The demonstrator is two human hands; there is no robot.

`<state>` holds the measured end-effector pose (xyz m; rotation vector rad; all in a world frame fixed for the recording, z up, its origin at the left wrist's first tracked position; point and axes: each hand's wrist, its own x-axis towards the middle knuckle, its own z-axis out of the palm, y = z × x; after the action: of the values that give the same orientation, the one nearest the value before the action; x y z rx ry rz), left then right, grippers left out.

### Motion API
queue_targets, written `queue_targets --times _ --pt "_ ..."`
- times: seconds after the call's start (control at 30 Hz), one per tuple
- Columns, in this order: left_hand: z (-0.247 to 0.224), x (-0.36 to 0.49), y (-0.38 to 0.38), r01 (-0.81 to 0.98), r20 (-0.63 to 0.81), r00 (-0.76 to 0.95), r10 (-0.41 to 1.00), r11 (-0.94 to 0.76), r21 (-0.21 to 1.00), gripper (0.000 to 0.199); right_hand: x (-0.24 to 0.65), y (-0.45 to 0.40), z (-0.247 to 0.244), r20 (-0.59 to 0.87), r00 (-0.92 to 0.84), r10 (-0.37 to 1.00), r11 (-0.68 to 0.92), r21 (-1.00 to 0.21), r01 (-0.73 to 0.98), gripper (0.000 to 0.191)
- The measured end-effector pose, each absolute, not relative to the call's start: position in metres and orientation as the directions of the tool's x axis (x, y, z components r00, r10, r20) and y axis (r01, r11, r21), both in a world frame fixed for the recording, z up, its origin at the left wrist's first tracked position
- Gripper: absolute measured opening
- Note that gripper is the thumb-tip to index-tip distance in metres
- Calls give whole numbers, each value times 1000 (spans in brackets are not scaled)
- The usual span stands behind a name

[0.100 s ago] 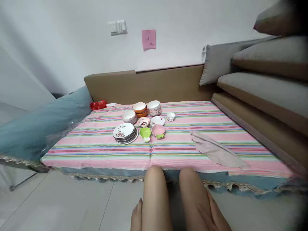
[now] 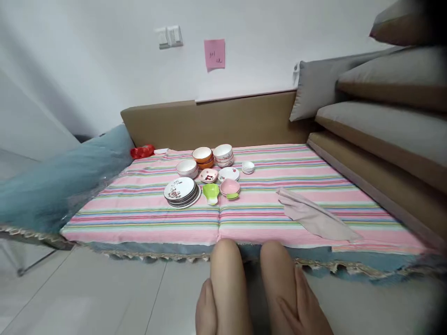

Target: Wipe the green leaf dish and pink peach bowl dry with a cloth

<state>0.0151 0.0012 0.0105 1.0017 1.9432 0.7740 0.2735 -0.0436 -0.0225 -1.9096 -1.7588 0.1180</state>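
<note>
While resting the left hand and right hand against the legs, parting thumb from fingers on the right, showing too little of the left to tell its spread. Facing stacked plates, bowls and a green dish, lying well ahead of both on striped cloth.
</note>
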Motion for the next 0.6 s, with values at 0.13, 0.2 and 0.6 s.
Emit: queue_targets --times 0.13,0.2,0.6 --pt "30 46 21 532 -109 -305 946 264 805 58 264 -14 -15 411 64 910 92 -347 933 84" --pt "40 58 43 561 18 -269 963 141 815 55 267 8 -5 397 -22 918 174 -353 919 71" --pt "106 131 223 -32 -91 -141 986 87 996 60 279 205 65 -162 145 976 -142 -980 -141 70"
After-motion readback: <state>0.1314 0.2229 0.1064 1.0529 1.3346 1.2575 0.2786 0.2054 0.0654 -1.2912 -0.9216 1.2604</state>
